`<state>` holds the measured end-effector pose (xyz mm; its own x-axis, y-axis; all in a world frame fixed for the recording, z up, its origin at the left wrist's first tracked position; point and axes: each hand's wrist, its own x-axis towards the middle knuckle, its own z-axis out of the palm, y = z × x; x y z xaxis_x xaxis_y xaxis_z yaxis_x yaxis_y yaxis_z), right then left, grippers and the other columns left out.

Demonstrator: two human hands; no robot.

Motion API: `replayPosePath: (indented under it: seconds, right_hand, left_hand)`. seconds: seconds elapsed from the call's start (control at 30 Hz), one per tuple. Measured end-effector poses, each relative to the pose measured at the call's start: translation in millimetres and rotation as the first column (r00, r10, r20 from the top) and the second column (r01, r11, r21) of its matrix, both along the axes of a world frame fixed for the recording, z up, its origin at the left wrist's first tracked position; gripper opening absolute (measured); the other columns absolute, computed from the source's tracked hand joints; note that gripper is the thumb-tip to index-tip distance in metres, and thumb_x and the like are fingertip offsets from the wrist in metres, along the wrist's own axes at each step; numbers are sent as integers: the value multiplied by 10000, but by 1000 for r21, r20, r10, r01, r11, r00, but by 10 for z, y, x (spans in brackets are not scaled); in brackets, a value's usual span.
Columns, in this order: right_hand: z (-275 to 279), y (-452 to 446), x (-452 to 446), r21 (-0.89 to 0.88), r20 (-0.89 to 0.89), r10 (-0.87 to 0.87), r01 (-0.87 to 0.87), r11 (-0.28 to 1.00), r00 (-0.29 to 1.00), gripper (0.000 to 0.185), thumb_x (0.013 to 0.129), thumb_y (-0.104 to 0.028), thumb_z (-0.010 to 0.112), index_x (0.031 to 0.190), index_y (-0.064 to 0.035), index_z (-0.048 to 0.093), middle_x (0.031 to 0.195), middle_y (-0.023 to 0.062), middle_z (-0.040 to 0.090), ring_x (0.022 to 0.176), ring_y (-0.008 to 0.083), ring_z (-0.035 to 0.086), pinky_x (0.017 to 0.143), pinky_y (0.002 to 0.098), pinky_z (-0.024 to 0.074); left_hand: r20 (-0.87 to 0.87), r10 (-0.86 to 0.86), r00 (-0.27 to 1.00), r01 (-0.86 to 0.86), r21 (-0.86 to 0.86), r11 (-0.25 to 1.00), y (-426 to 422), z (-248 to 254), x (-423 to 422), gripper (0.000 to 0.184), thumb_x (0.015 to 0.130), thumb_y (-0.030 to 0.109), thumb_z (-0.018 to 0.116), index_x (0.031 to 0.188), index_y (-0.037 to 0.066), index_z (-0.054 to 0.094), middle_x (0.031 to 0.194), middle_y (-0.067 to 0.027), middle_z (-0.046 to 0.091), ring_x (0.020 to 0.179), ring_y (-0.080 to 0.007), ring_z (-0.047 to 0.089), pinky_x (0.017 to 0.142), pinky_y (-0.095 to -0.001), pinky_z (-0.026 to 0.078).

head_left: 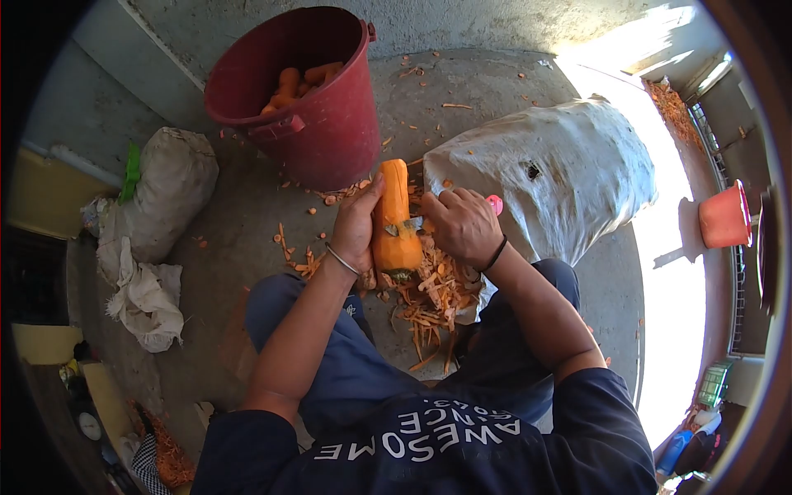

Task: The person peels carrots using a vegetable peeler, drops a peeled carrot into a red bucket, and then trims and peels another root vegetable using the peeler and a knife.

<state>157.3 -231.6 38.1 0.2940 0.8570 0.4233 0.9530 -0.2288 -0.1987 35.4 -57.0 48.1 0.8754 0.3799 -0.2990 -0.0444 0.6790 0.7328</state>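
Observation:
An orange squash (395,206) stands out between my hands, its narrow end pointing away from me and its dark stem end toward me. My left hand (356,224) grips it along its left side. On its right, my right hand (467,227) is closed round a tool with a pink handle end (495,204), whose metal blade (404,228) rests against the squash. The upper part of the squash looks peeled. Below it lies a heap of orange peelings (437,289) on the floor, between my legs.
A dark red bucket (330,136) holding peeled orange pieces stands ahead on the left. A large white sack (553,173) lies ahead on the right. Another sack (169,186) rests at the left. An orange-red bucket (724,216) is at the far right.

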Motion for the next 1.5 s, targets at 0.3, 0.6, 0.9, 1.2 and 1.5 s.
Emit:
replayPosePath:
  seconds: [0.3, 0.6, 0.9, 1.2, 1.5]
  right_hand:
    - [-82, -12, 192, 16, -70, -49, 50, 999, 996, 270, 888, -195, 720, 1110, -74, 626, 887, 114, 660, 868, 341, 683, 758, 462, 538]
    - [127, -11, 170, 80, -983, 67, 66, 995, 173, 381, 1067, -390, 677, 1204, -35, 652, 871, 1, 653, 706, 103, 615, 623, 284, 503]
    - [-131, -41, 71, 96, -995, 97, -49, 994, 20, 574, 993, -402, 787, 1383, -24, 600, 807, -49, 590, 624, 36, 506, 561, 221, 403]
    - [-50, -29, 186, 296, -925, 330, 189, 936, -188, 748, 923, -172, 844, 1549, 32, 489, 1101, 49, 723, 848, 80, 650, 711, 243, 524]
    - [168, -46, 365, 286, -947, 292, 62, 956, -136, 595, 997, -139, 717, 1517, 5, 465, 1236, 110, 704, 1039, 182, 709, 891, 318, 577]
  left_hand:
    - [-90, -154, 984, 142, -132, 981, -36, -142, -38, 403, 1133, 367, 516, 1320, 26, 625, 1120, -106, 718, 928, -209, 746, 816, -392, 651]
    - [-59, -40, 997, 36, -68, 997, 78, -176, 18, 452, 1126, 435, 529, 1299, 30, 632, 1092, -88, 713, 922, -180, 737, 779, -385, 660]
    - [103, 163, 981, -168, 50, 984, 35, -224, 1, 625, 1053, 640, 568, 1293, 63, 549, 1103, -66, 630, 980, -184, 696, 824, -393, 633]
    - [513, 94, 853, 36, -238, 971, 10, 23, -63, 680, 1079, 612, 499, 1498, 76, 506, 1532, -172, 549, 1455, -364, 493, 1224, -563, 377]
    - [179, -344, 922, 382, -258, 888, -143, -51, -148, 607, 1112, 511, 468, 1518, 58, 481, 1320, -186, 673, 1035, -323, 759, 742, -395, 651]
